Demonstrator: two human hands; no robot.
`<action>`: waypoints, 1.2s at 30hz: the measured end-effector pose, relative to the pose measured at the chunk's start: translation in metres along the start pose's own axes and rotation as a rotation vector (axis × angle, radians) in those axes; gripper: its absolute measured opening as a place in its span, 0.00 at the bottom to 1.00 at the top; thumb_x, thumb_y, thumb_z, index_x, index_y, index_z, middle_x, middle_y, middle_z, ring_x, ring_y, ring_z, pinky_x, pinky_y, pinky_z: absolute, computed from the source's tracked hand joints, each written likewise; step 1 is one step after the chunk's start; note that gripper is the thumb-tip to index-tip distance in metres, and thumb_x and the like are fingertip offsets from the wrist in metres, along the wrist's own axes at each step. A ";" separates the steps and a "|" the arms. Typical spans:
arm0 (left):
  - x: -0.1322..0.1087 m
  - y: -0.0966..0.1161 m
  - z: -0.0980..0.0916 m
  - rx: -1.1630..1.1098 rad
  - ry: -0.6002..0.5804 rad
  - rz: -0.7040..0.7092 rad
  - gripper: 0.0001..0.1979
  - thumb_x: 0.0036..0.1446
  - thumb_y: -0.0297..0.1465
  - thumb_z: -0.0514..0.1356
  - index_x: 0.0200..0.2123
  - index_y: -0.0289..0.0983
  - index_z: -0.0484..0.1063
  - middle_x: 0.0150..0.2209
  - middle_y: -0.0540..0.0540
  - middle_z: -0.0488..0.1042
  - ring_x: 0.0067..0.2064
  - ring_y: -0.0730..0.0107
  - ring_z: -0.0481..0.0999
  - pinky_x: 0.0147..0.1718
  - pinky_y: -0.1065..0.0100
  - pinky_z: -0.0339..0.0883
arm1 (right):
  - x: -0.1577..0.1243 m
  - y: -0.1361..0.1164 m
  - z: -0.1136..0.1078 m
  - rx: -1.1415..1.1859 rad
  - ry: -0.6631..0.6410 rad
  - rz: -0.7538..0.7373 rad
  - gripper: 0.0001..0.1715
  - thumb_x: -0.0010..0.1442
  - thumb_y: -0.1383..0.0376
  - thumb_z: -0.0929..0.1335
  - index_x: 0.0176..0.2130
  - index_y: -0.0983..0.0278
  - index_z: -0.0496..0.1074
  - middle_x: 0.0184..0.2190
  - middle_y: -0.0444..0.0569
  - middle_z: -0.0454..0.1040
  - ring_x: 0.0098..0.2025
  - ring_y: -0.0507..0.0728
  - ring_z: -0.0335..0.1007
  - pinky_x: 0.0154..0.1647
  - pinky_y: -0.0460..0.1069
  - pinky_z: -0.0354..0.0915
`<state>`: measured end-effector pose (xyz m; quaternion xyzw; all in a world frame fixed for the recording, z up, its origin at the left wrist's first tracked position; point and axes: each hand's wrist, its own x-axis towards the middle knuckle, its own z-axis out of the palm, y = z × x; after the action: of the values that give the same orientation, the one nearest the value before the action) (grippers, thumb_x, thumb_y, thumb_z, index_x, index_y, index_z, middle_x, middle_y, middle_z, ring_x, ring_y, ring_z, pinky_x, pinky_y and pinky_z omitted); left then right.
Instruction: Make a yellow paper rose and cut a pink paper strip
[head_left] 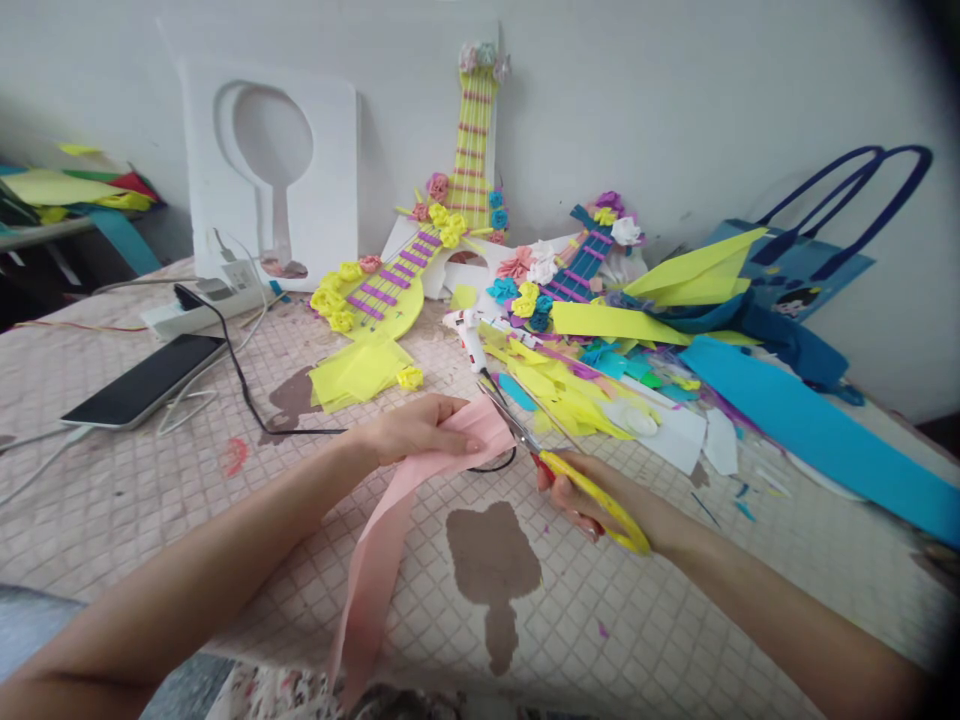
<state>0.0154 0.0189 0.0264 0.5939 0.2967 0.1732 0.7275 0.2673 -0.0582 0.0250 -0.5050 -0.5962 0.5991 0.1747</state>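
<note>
My left hand is closed on a long strip of pink crepe paper, thumb on top, and the strip's tail hangs down over the table's near edge. In my right hand is a pair of scissors with yellow and red handles. Its blades lie at the right end of the pink strip; I cannot tell how far they are parted. Just beyond the blades lies a white glue gun. Yellow paper squares and a small yellow paper flower rest beyond my left hand.
Paper-decorated stringed instruments stand at the back beside a white foam board with a cut-out. Left are a phone, cables and a power strip. Right are paper scraps, blue paper and a blue bag.
</note>
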 end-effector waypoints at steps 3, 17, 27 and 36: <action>-0.001 0.002 0.001 0.002 -0.003 -0.001 0.15 0.45 0.35 0.68 0.35 0.34 0.74 0.28 0.50 0.75 0.25 0.77 0.71 0.23 0.78 0.62 | 0.000 0.000 0.000 0.022 0.008 0.003 0.20 0.54 0.49 0.61 0.33 0.63 0.62 0.17 0.36 0.53 0.14 0.45 0.49 0.13 0.41 0.50; -0.004 0.003 0.000 0.018 0.013 0.013 0.17 0.46 0.38 0.67 0.37 0.34 0.74 0.31 0.46 0.75 0.27 0.74 0.72 0.23 0.76 0.64 | 0.011 0.014 -0.006 -0.838 0.482 -0.079 0.21 0.54 0.51 0.66 0.41 0.64 0.71 0.36 0.54 0.76 0.39 0.63 0.71 0.38 0.54 0.64; 0.002 0.002 0.011 0.074 0.341 0.106 0.20 0.44 0.41 0.67 0.35 0.32 0.71 0.25 0.51 0.68 0.22 0.79 0.64 0.19 0.77 0.52 | 0.003 -0.013 0.004 -0.763 0.540 -0.291 0.16 0.61 0.53 0.63 0.37 0.62 0.72 0.33 0.50 0.74 0.34 0.57 0.70 0.35 0.52 0.64; 0.005 -0.005 0.017 -0.049 0.453 0.207 0.20 0.46 0.40 0.67 0.36 0.34 0.68 0.29 0.50 0.72 0.27 0.74 0.71 0.24 0.75 0.61 | 0.045 -0.032 0.069 0.224 0.005 -0.131 0.18 0.53 0.53 0.69 0.36 0.64 0.65 0.25 0.40 0.68 0.17 0.44 0.59 0.12 0.40 0.56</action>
<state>0.0299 0.0078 0.0227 0.5493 0.3855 0.3828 0.6349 0.1798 -0.0518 0.0203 -0.4441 -0.5567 0.6479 0.2702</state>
